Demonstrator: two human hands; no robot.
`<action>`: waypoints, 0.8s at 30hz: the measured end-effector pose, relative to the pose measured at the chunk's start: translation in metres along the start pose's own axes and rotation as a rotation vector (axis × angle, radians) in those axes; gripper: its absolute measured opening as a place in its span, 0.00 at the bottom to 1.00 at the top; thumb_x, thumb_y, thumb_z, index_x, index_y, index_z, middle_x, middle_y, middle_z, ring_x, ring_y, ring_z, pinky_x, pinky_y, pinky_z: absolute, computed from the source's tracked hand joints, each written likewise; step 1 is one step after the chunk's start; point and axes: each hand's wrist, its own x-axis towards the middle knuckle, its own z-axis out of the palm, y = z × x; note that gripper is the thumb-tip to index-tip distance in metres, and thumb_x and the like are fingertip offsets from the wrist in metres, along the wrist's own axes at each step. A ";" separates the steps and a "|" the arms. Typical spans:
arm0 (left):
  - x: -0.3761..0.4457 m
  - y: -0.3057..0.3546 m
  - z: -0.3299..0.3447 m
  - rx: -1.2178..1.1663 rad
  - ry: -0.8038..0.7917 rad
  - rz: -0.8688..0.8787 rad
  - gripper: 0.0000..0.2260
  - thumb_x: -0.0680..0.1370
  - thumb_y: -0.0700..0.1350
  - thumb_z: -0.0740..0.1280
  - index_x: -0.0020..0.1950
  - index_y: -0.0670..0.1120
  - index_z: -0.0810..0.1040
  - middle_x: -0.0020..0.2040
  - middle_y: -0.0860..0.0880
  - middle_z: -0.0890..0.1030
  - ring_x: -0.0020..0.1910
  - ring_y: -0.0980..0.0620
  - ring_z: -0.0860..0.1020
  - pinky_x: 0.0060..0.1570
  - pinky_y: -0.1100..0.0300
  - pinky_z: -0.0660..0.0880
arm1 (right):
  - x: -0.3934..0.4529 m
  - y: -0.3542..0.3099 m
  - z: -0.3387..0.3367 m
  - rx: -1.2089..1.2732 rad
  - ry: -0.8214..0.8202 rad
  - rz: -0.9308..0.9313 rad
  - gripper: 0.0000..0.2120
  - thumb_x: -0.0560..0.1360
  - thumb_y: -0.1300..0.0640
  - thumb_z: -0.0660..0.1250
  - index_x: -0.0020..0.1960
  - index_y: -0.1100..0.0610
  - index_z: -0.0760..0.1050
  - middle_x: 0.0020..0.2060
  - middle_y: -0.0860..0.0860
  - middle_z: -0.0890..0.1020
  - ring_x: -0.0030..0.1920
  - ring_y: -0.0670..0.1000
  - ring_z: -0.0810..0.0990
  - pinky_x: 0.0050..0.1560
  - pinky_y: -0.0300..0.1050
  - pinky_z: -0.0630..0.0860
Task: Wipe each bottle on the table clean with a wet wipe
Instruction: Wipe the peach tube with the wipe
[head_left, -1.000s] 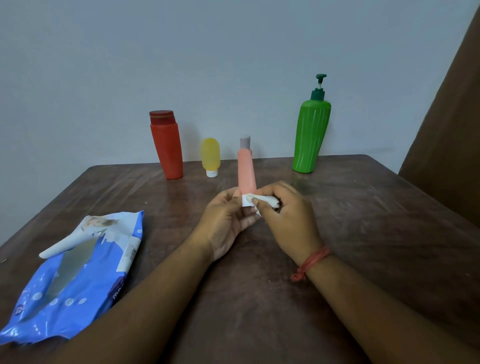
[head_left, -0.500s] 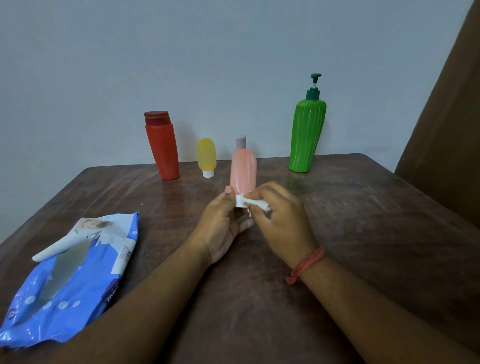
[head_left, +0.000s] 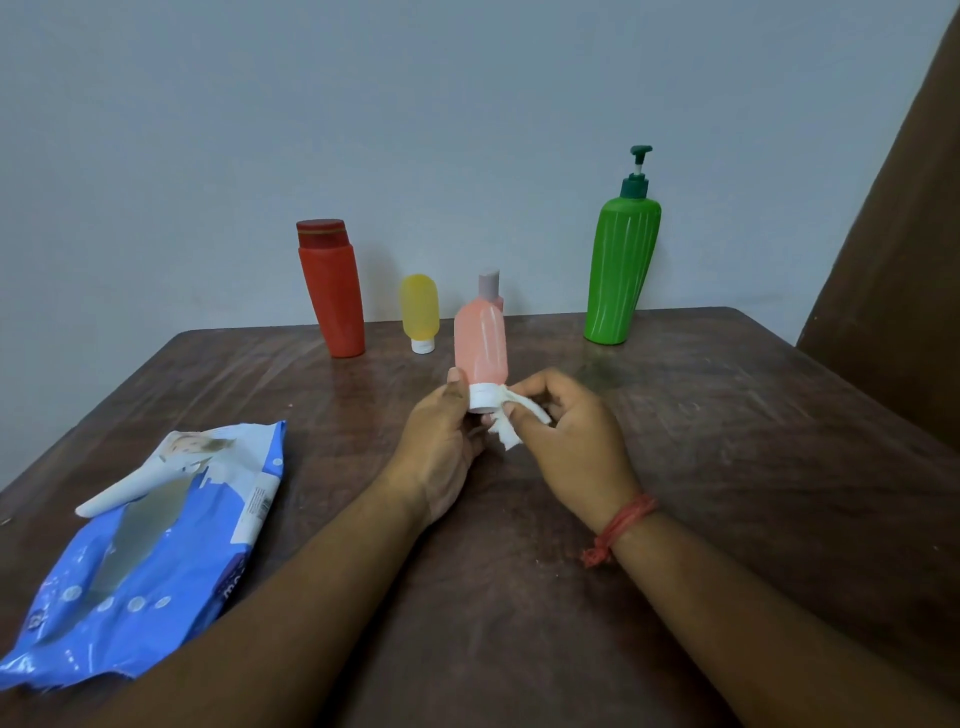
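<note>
Left hand (head_left: 441, 441) pinches the pink bottle (head_left: 480, 345) at its white cap end, held cap-down above the table (head_left: 727, 441). Right hand (head_left: 566, 441) pinches the wet wipe (head_left: 511, 423) against the cap. Bottle looks light, soft, likely slippery when wet; hold at the cap. Other bottles stand well behind.

Bottle w/ flat cap (head_left: 331, 291) at desk (head_left: 727, 441) rear left, small tube (head_left: 420, 312) just right of it, pump bottle (head_left: 622, 270) rear right, held bottle (head_left: 480, 345) mid-desk between left hand (head_left: 441, 447) & right hand (head_left: 571, 441), capped bottle (head_left: 489, 283) behind it, wipe (head_left: 511, 421) at its base, wipes pack (head_left: 145, 551) front left.
</note>
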 end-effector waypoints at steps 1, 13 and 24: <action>0.000 0.000 -0.001 0.013 0.008 0.002 0.22 0.86 0.52 0.53 0.62 0.35 0.77 0.51 0.38 0.83 0.48 0.45 0.80 0.58 0.47 0.77 | 0.000 0.001 0.000 0.044 -0.018 0.032 0.03 0.77 0.60 0.71 0.47 0.54 0.81 0.41 0.48 0.85 0.44 0.49 0.84 0.46 0.49 0.82; -0.002 -0.002 -0.001 0.249 -0.088 0.026 0.20 0.87 0.52 0.52 0.62 0.42 0.79 0.47 0.41 0.82 0.44 0.49 0.78 0.59 0.50 0.77 | 0.008 -0.001 -0.008 0.254 0.048 0.124 0.03 0.77 0.63 0.71 0.46 0.57 0.80 0.41 0.53 0.85 0.41 0.47 0.82 0.42 0.45 0.79; -0.003 -0.005 -0.005 0.198 -0.315 0.029 0.16 0.82 0.50 0.63 0.59 0.38 0.73 0.43 0.45 0.76 0.35 0.53 0.72 0.58 0.47 0.76 | 0.013 0.004 -0.014 0.140 0.117 0.084 0.06 0.76 0.63 0.72 0.44 0.53 0.80 0.39 0.50 0.85 0.40 0.47 0.83 0.41 0.46 0.80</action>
